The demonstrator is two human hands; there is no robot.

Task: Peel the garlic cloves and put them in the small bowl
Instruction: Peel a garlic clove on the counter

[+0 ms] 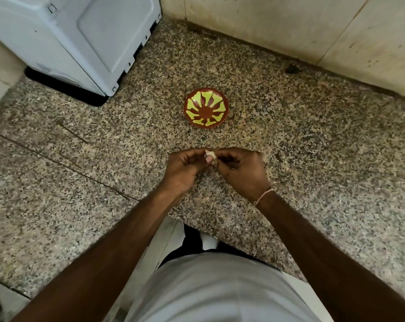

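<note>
A small brown bowl [206,108] with a yellow-green petal pattern stands on the speckled granite counter [312,147], with nothing visible inside it. Nearer to me, my left hand [185,168] and my right hand [243,169] meet over the counter. Between their fingertips they pinch a pale garlic clove [210,155], mostly hidden by the fingers. The hands are roughly a hand's length in front of the bowl. A thin band circles my right wrist.
A light grey appliance [80,38] stands at the back left on the counter. A beige tiled wall [312,26] runs along the back and right. A small dark spot [292,69] lies near the wall. The counter's front edge is by my torso.
</note>
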